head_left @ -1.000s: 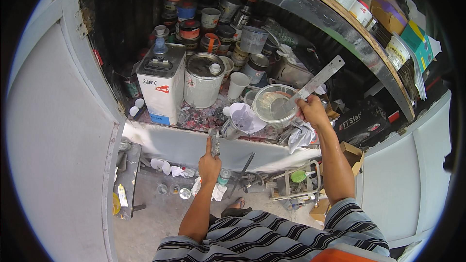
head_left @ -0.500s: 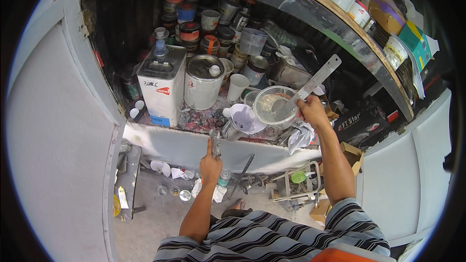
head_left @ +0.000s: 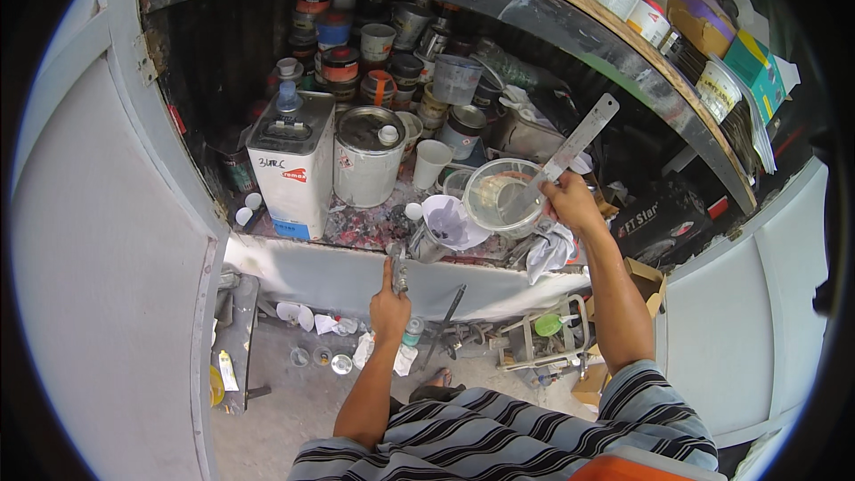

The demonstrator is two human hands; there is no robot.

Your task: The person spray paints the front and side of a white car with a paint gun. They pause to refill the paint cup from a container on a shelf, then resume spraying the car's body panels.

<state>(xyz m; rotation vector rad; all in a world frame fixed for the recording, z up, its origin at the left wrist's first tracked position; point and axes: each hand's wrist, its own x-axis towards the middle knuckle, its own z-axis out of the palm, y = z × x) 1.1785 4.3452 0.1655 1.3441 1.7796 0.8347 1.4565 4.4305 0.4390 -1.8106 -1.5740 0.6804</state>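
Metal lay pinched in the right fingers (head_left: 553,194): a strip (head_left: 583,135) crossing a clear tub (head_left: 481,216) just left of them, which a slackened hold could have tipped. The left fingers (head_left: 387,274) gripped a tool (head_left: 400,276); swung right, it might have knocked the nearby paper cone (head_left: 456,223).

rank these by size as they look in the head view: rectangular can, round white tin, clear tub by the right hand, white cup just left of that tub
1. Rectangular can
2. Round white tin and clear tub: too close to rank; the tub may be nearer the camera
3. White cup
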